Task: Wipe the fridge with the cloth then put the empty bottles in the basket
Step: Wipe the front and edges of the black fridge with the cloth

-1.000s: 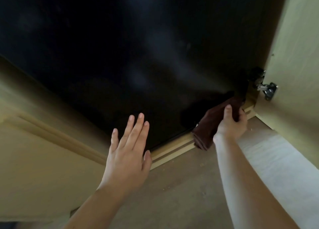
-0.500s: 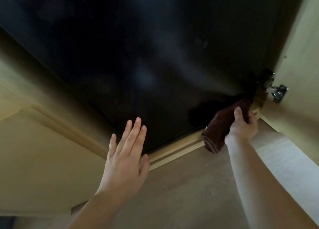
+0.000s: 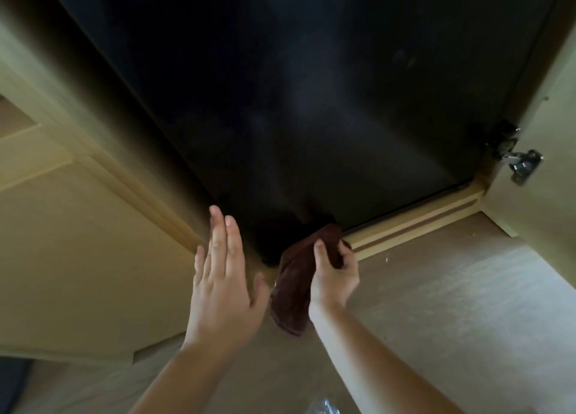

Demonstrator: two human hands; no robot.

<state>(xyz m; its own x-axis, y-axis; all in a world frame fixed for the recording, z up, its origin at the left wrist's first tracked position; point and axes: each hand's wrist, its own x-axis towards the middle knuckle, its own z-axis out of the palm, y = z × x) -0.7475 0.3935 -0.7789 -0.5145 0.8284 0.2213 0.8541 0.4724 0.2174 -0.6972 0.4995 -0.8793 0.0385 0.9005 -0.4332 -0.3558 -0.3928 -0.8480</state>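
- Fridge [image 3: 311,102]: a black, glossy front is seen from low down and fills the far, upper part of the view. It is set in a pale wooden surround, and faint smudges are visible on its surface.
- The cloth [image 3: 293,292], dark brown and folded, is held at the near left corner of the fridge. Its upper end is pressed against the bottom edge of the black front, and its lower end hangs free above the floor [image 3: 452,304].
- The right hand [image 3: 335,278] is closed round the cloth: the thumb is laid over the near face and the fingers are curled round the right side.
- The left hand [image 3: 223,289] is held flat just left of the cloth, with the fingers straight and close together and nothing grasped. The fingertips are seen over the fridge's left edge, but whether that edge is touched cannot be told.
- A grooved wooden sill [image 3: 420,223] is seen running under the fridge from the cloth to the far right corner.
- A metal hinge [image 3: 523,164] is mounted on the open cabinet door [image 3: 558,117] at the right.
- A pale cabinet panel [image 3: 78,257] is seen to the left of the fridge.
- A clear, crinkled object [image 3: 324,407] is cut off by the near edge of the view; what it is cannot be told.
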